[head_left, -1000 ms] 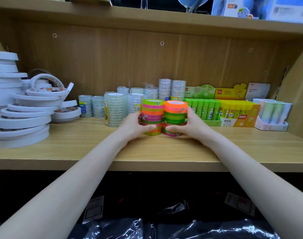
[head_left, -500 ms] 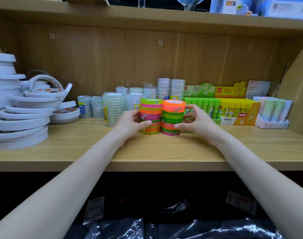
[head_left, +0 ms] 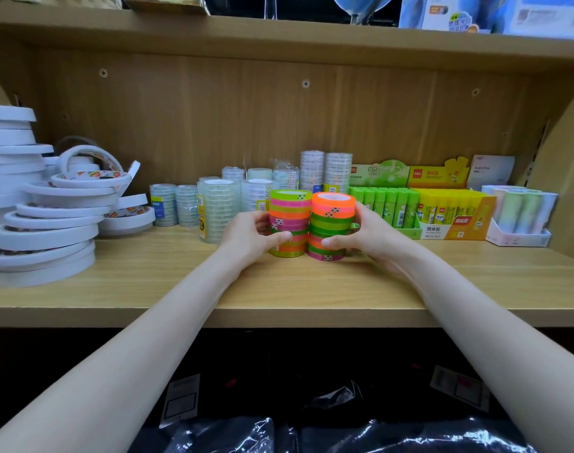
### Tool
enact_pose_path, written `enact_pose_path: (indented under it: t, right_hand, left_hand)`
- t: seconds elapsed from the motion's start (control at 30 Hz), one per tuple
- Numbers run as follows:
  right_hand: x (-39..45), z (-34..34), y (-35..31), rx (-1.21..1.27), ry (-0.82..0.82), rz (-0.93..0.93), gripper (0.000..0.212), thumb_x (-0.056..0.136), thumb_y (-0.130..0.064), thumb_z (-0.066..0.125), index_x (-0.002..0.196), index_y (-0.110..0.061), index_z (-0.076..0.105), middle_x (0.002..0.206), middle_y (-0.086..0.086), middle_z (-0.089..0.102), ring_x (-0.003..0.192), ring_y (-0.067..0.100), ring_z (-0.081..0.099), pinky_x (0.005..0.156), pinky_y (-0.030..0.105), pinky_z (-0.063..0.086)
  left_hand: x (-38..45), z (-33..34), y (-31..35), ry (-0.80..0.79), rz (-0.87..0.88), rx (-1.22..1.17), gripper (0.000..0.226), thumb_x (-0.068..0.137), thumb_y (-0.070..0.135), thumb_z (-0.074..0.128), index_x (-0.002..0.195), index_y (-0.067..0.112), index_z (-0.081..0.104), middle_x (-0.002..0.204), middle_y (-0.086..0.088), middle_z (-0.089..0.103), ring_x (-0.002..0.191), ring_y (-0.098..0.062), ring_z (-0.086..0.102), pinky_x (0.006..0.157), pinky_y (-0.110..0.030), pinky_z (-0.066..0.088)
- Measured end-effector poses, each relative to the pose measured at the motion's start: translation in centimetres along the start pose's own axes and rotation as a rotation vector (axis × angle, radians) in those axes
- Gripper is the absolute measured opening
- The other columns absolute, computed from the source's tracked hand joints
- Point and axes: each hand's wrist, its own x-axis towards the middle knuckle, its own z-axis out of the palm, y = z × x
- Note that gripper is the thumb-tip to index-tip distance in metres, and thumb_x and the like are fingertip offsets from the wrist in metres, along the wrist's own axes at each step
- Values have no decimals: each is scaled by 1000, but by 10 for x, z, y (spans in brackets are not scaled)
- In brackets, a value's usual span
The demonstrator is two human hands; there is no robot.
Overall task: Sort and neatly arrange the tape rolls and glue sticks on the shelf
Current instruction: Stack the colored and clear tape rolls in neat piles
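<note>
Two stacks of neon tape rolls stand side by side at the middle of the wooden shelf (head_left: 311, 289). My left hand (head_left: 249, 235) grips the left stack (head_left: 289, 214), which has a green roll on top. My right hand (head_left: 364, 233) grips the right stack (head_left: 333, 212), topped by an orange roll. Behind them stand clear tape stacks (head_left: 218, 210) and taller clear stacks (head_left: 325, 170). To the right sit a box of green glue sticks (head_left: 387, 204) and a box of yellow glue sticks (head_left: 449, 210).
A leaning pile of white double-sided tape rolls (head_left: 44, 220) fills the shelf's left end. A small tray of pastel sticks (head_left: 517, 214) sits at the far right. Bare shelf board lies in front of the stacks. Dark plastic-wrapped goods (head_left: 311, 429) lie below the shelf.
Both hands have slid the two neon stacks a little farther back on the shelf, toward the clear tape, keeping them pressed together.
</note>
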Motion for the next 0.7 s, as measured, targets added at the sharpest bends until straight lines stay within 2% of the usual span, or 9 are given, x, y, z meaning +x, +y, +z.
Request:
enact_pose_path:
  t: [0.1, 0.2, 0.33, 0.47, 0.57, 0.7]
  right_hand:
    - [-2, 0, 0, -19, 1, -24, 77, 71, -14, 78, 136, -23, 38, 116, -2, 58, 100, 12, 58, 73, 27, 51]
    - [-2, -2, 1, 68, 40, 4, 68, 76, -17, 73, 135, -22, 39, 121, 3, 57, 103, 18, 59, 80, 38, 54]
    - [-2, -3, 0, 104, 42, 16, 66, 77, -14, 72, 134, -20, 38, 112, 0, 57, 100, 15, 58, 80, 38, 53]
    - [-3, -3, 2, 20, 55, -7, 72, 74, -17, 75, 135, -20, 38, 127, 5, 53, 113, 21, 54, 87, 40, 51]
    - [-6, -2, 4, -90, 62, -51, 75, 74, -16, 75, 138, -20, 35, 132, 4, 51, 117, 17, 50, 94, 35, 45]
    - [-8, 1, 4, -139, 114, -82, 74, 75, -17, 75, 137, -19, 35, 132, 4, 50, 112, 15, 50, 81, 27, 43]
  left_hand:
    - [-1, 1, 0, 1, -3, -24, 58, 76, 21, 75, 129, 10, 53, 128, -6, 58, 117, -19, 54, 103, -42, 42]
    - [-1, 0, 0, 4, -10, -34, 59, 76, 20, 75, 129, 9, 52, 128, -7, 58, 117, -19, 54, 104, -41, 42]
    - [-1, 0, 0, 0, -12, -28, 60, 77, 20, 74, 131, 10, 51, 130, -7, 57, 119, -19, 53, 104, -40, 41]
    - [-2, 0, 2, -8, -11, -21, 60, 78, 20, 73, 132, 10, 49, 132, -7, 55, 121, -19, 51, 105, -41, 41]
    - [-3, 1, 1, -36, -11, 27, 66, 79, 20, 71, 138, 11, 41, 137, -7, 50, 125, -20, 47, 107, -42, 38]
    - [-3, 2, 1, -36, -2, 61, 68, 78, 17, 73, 138, 11, 40, 136, -8, 51, 124, -21, 48, 106, -42, 38]
